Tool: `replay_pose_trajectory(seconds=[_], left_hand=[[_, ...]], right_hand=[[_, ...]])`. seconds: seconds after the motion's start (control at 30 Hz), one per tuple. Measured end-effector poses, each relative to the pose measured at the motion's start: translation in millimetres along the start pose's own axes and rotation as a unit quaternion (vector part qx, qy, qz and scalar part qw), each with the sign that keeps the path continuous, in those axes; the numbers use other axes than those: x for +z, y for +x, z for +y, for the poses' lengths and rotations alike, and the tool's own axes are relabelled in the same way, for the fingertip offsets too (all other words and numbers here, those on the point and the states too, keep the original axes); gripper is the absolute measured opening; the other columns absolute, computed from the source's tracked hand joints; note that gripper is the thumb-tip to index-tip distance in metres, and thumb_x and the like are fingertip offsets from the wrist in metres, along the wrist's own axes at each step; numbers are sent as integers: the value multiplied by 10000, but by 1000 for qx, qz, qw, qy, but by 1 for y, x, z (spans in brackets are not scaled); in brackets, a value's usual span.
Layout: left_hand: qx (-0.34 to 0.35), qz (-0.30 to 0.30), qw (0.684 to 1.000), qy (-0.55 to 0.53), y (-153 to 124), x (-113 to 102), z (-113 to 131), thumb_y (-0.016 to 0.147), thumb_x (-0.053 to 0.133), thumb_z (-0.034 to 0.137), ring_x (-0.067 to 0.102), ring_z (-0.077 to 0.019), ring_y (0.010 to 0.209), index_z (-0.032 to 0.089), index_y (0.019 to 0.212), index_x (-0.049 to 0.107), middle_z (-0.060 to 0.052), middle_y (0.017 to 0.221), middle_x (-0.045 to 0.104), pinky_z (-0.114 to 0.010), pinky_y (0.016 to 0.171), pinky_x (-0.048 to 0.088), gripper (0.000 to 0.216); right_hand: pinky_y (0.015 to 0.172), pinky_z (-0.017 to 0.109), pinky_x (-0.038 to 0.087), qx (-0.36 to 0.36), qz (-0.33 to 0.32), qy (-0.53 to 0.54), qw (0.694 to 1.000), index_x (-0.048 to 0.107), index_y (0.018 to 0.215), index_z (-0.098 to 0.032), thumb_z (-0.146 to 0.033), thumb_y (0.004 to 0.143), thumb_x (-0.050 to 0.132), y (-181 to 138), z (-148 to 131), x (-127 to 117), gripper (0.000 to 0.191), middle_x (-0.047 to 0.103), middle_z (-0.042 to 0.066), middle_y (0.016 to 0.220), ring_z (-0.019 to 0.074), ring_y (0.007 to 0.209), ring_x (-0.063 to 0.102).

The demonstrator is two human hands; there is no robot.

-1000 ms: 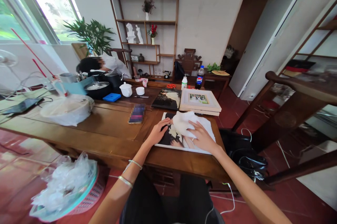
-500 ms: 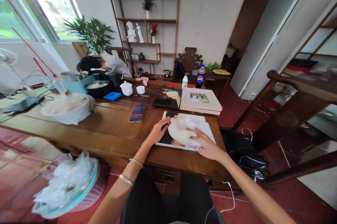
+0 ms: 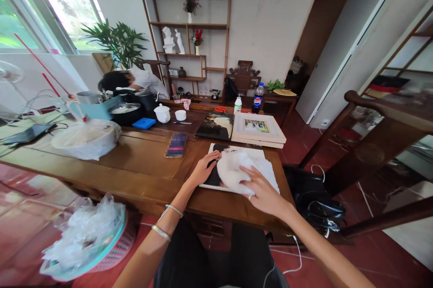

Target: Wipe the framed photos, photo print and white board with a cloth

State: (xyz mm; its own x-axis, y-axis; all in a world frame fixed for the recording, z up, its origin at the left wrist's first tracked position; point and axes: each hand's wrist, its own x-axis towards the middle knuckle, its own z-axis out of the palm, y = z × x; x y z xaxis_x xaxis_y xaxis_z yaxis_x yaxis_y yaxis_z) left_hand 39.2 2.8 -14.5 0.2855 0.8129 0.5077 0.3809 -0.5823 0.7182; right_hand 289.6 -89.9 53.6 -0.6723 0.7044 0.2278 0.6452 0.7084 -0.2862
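Note:
A photo panel [image 3: 210,178] with white edges lies flat near the front right of the wooden table. Part of a dark-haired picture shows on it. A white cloth [image 3: 262,166] is spread and bunched over its middle and right side. Fingers of my right hand [image 3: 262,191] press into the cloth and grip it against the panel. My left hand [image 3: 204,168] rests on the panel's left part with its fingers stretched out flat. How far the picture extends under the cloth is hidden.
Behind the panel lie a dark photo panel [image 3: 214,126] and stacked white frames [image 3: 275,137]. A phone [image 3: 176,145] is to the left. A cola bottle [image 3: 257,98] and white bottle [image 3: 237,105] stand farther back. A basket of plastic bags [image 3: 117,245] sits below left; another person leans beyond the table.
My right hand has shifted slightly left, its fingers drawn closer together on the cloth, whose folds have moved and whose right edge reaches farther out. My left hand stays in place.

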Motion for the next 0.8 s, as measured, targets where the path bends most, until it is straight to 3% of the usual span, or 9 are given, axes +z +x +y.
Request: replay_pose_trajectory(seconds=[0.1, 0.2, 0.4, 0.6, 0.7, 0.8], left_hand=[[7, -2, 1000, -12, 0, 0, -1, 874, 453, 245, 484, -202, 1250, 199, 1146, 618, -75, 1306, 561, -417, 1097, 341, 321], [11, -1, 1000, -21, 0, 0, -2, 861, 462, 236, 486, -211, 1249, 199, 1142, 620, -79, 1308, 559, -426, 1090, 350, 325], [1, -3, 1000, -4, 0, 0, 1, 882, 450, 267, 480, -206, 1253, 189, 1147, 618, -80, 1297, 568, -416, 1100, 337, 323], [-1, -5, 1000, 7, 0, -1, 1, 889, 446, 274, 490, -195, 1245, 197, 1149, 612, -72, 1310, 559, -408, 1091, 348, 317], [-2, -6, 1000, 8, 0, -1, 0, 885, 450, 272, 492, -201, 1243, 187, 1141, 616, -82, 1307, 560, -412, 1093, 345, 317], [-4, -4, 1000, 7, 1, 0, 0, 881, 457, 271, 495, -205, 1240, 189, 1138, 620, -82, 1304, 563, -412, 1092, 347, 316]], right_hand=[[1130, 507, 131, -37, -35, 33, 998, 638, 1079, -207, -37, 629, 493, -14, -25, -1, 503, 419, 59, 1429, 235, 1379, 225], [1133, 500, 130, -71, -48, 46, 995, 656, 1015, -199, -44, 622, 506, -18, -28, -1, 449, 411, 64, 1433, 241, 1371, 247], [1113, 465, 230, -32, 4, 23, 999, 628, 1104, -193, -147, 796, 528, -1, 20, -1, 327, 453, 111, 1398, 230, 1315, 364], [1076, 483, 292, 37, 76, -52, 995, 628, 1136, -172, -234, 860, 510, 24, 63, 2, 307, 530, 132, 1323, 272, 1259, 442], [1085, 505, 252, 37, 73, -65, 995, 632, 1119, -169, -158, 806, 521, 25, 58, 2, 332, 549, 142, 1300, 270, 1302, 384], [1099, 514, 204, 22, 49, -64, 996, 642, 1080, -177, -63, 696, 513, 16, 35, 1, 421, 487, 127, 1366, 261, 1352, 293]])
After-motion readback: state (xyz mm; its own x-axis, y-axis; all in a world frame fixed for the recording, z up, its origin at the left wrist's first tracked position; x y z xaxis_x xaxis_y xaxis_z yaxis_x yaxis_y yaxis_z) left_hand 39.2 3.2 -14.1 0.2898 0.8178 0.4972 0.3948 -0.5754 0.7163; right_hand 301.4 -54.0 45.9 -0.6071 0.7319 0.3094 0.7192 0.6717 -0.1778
